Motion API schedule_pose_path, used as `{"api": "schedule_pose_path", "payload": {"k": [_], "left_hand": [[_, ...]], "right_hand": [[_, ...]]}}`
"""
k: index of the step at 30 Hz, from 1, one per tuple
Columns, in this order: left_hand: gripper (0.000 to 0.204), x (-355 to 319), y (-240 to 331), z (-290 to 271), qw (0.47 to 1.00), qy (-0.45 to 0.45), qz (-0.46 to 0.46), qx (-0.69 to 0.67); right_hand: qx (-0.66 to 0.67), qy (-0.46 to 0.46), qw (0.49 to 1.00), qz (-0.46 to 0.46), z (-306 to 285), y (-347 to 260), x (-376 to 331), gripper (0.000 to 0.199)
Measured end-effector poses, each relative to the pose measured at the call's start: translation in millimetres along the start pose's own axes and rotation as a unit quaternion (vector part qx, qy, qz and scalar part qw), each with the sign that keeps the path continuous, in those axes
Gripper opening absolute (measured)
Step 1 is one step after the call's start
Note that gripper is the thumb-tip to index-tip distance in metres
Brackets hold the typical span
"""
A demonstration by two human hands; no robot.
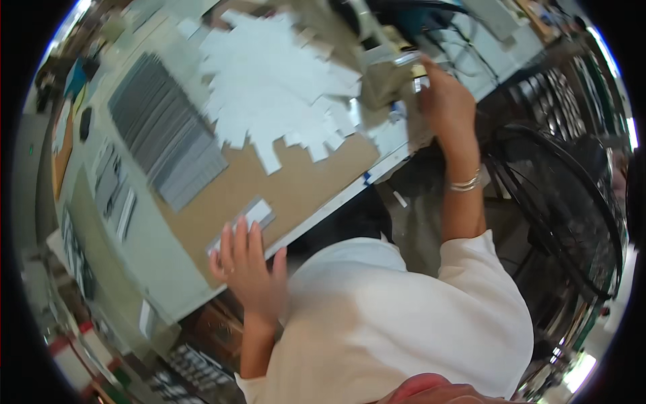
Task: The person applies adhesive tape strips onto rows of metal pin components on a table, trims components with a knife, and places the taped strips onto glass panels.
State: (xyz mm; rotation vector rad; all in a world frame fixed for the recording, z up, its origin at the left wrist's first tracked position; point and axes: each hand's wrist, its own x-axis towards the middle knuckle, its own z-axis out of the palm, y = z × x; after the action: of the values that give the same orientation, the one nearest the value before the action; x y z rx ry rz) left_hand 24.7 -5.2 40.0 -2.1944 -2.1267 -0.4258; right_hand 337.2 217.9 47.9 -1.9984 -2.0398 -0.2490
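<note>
- The left hand (245, 266) lies flat with fingers spread, open, its fingertips on a small grey-and-white card piece (250, 217) at the near edge of the worktop (161, 269).
- That card piece sits on a brown board (296, 178); its lower end is covered by the fingers.
- The right hand (445, 101) is raised at the far right of the worktop, against a pale machine (387, 64). Its fingers curl round something small and shiny, but blur hides what it is, so I cannot tell whether the grip is closed on it.
- A heap of white die-cut card blanks (276, 81) spreads over the board, between the hands.
- A fanned stack of grey sheets (165, 131) lies to the left of the heap.
- A black wire fan guard (572, 202) stands to the right, cut off by the picture's rim.
- The left margin is smeared and hard to read.
</note>
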Motion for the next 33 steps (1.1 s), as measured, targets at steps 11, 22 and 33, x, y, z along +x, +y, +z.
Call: {"api": "schedule_pose_path", "payload": {"k": [11,22,33], "left_hand": [[0.047,10.6,-2.2,18.0,0.993,0.106,0.053,-0.013],[0.040,9.4,-1.2,21.5,0.992,0.099,0.081,-0.013],[0.037,6.9,-9.4,24.3,0.978,0.131,0.156,-0.036]], "right_hand": [[-0.011,0.084,0.995,-0.045,44.4,43.9,20.5,0.025],[0.066,0.170,0.983,-0.035,41.0,32.7,17.2,0.019],[0.123,0.114,0.975,-0.146,25.8,27.6,26.5,0.011]]}}
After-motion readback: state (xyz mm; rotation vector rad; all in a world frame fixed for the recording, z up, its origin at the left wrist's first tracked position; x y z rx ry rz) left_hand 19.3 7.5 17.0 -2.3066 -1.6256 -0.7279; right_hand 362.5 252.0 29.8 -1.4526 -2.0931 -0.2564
